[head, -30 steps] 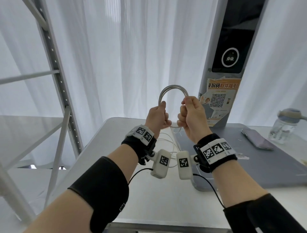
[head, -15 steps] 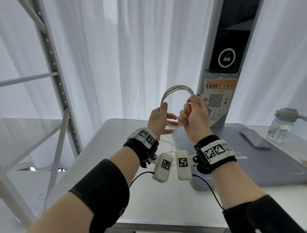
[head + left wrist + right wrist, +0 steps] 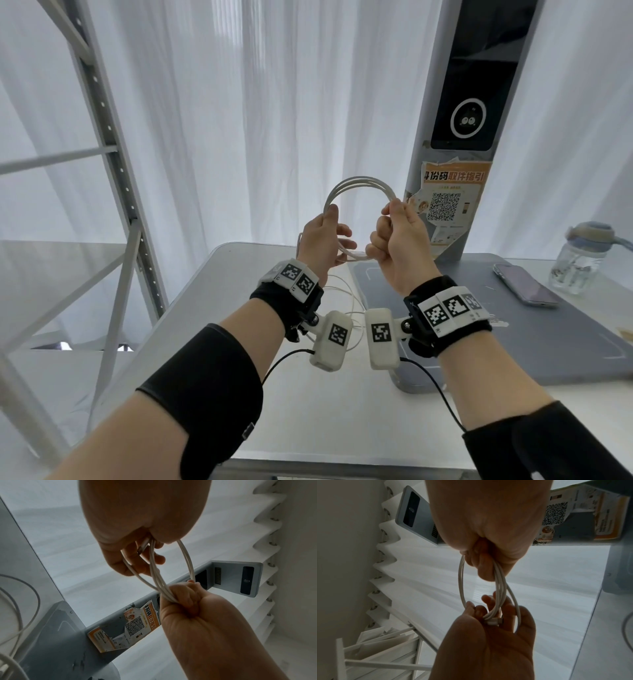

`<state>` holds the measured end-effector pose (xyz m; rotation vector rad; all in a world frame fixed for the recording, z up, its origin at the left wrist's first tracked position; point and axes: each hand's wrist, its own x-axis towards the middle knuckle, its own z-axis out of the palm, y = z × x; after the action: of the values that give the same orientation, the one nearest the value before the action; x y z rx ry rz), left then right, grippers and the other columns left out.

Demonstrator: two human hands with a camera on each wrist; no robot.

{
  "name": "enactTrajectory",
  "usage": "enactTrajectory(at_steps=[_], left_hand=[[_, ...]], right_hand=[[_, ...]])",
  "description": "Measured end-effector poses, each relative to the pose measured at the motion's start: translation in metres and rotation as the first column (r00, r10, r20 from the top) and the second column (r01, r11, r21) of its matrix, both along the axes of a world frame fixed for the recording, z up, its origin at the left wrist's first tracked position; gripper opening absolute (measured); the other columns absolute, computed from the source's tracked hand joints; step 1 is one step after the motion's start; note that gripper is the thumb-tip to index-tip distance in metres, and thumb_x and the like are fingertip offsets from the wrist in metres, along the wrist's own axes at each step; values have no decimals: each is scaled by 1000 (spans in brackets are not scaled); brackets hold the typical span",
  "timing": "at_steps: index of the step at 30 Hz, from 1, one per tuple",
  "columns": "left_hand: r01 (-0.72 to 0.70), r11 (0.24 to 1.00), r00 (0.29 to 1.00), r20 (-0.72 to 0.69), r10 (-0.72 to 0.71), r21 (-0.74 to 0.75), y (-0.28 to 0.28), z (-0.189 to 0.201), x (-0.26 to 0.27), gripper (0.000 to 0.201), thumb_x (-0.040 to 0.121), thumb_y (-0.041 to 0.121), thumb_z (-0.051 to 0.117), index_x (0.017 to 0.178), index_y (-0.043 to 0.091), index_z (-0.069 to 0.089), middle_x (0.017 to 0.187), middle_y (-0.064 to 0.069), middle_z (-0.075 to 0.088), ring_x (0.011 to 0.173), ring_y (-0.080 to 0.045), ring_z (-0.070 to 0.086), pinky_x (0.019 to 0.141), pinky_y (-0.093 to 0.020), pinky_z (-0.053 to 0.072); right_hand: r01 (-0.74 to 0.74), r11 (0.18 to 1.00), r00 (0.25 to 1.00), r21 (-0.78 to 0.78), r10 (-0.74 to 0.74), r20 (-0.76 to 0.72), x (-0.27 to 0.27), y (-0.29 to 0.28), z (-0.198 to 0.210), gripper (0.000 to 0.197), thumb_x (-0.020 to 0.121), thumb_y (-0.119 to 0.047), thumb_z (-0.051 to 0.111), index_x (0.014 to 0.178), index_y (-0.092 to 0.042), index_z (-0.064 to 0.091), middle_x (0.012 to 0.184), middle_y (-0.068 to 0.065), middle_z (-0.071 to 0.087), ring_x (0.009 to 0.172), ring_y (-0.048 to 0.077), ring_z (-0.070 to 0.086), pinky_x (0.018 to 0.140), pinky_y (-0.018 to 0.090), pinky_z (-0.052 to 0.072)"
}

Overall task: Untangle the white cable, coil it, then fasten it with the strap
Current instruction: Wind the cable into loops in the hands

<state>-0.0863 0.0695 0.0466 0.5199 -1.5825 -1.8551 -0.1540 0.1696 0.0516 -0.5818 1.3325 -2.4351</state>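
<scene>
The white cable (image 3: 359,181) is wound into a round coil of several loops, held up in front of the curtain. My left hand (image 3: 328,236) holds the coil's left side, thumb up along it and fingers hooked through the loop. The cable's plug (image 3: 494,621) lies across those left fingers (image 3: 489,601). My right hand (image 3: 394,226) is a fist gripping the coil's right side (image 3: 171,597). A loose length of cable (image 3: 346,298) hangs from the left hand down to the table. I cannot see a strap in any view.
The white table (image 3: 308,411) carries a grey mat (image 3: 513,329) with a phone (image 3: 524,285) on it and a water bottle (image 3: 582,260) at the right. A grey kiosk column with a QR poster (image 3: 452,198) stands behind the hands. A metal shelf frame (image 3: 113,154) stands left.
The hands have drawn apart and the coil has opened wider. My right hand has slid up the coil's right side, and the left fingers have loosened through the loop.
</scene>
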Motion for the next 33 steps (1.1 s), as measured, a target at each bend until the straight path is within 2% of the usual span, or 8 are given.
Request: enactTrajectory(at_steps=[6,9,12,16,20,27,30,33], left_hand=[[68,998,992,-110,-66,17,-2,-4,-1,39,106,32,44,79,5,51,50,-1,58,56,-26,67,76,-46,60],[83,993,986,-148,-71,80,-4,-5,-2,34,107,27,45,86,2,54,56,-3,61,51,-21,64,76,-46,61],[73,983,983,-178,-43,166,-4,-5,-5,28,107,19,45,95,-1,60,78,-5,60,47,-11,51,63,-34,61],[32,962,988,-154,10,272,-6,-3,-8,22,106,10,44,115,0,61,77,-2,53,45,-8,37,49,-21,47],[64,964,996,-76,-46,257,-9,-3,-8,27,100,-2,38,108,2,64,62,2,41,40,-9,24,43,-22,23],[116,991,978,165,-127,72,-15,-1,-4,14,99,20,54,98,11,65,68,2,36,42,-9,28,40,-23,23],[145,976,972,161,-171,161,-17,-1,-1,14,102,12,50,96,8,62,60,3,32,38,-8,25,38,-20,21],[121,914,979,107,-174,387,-25,-5,0,22,105,8,39,92,7,56,53,3,29,34,-8,22,33,-17,21]], right_hand=[[27,999,1000,34,-27,-10,-5,4,2,28,110,-28,43,85,-16,48,54,-2,25,42,11,19,39,20,21],[18,999,1000,43,-18,-4,-6,7,2,29,110,-26,44,84,-15,49,54,-2,24,42,11,19,38,20,22],[1,998,1000,62,-1,-6,-5,7,0,29,110,-25,43,85,-13,50,53,-2,25,41,10,19,38,20,22],[-20,995,1000,98,20,6,-5,6,-5,28,110,-26,43,86,-13,49,54,-2,25,42,10,20,39,22,23],[-96,987,994,129,88,67,-3,7,-11,28,111,-26,42,87,-13,49,55,-1,26,43,12,20,41,22,23],[-168,968,985,184,157,73,-1,13,-20,16,110,-22,42,104,-9,50,55,1,32,38,14,28,44,29,45],[-163,963,987,212,157,46,-4,14,-19,18,110,-21,44,112,-6,53,59,6,48,40,17,45,49,35,55],[-127,963,992,238,123,33,-6,16,-15,21,110,-23,43,115,-8,57,73,10,62,51,25,61,60,42,61]])
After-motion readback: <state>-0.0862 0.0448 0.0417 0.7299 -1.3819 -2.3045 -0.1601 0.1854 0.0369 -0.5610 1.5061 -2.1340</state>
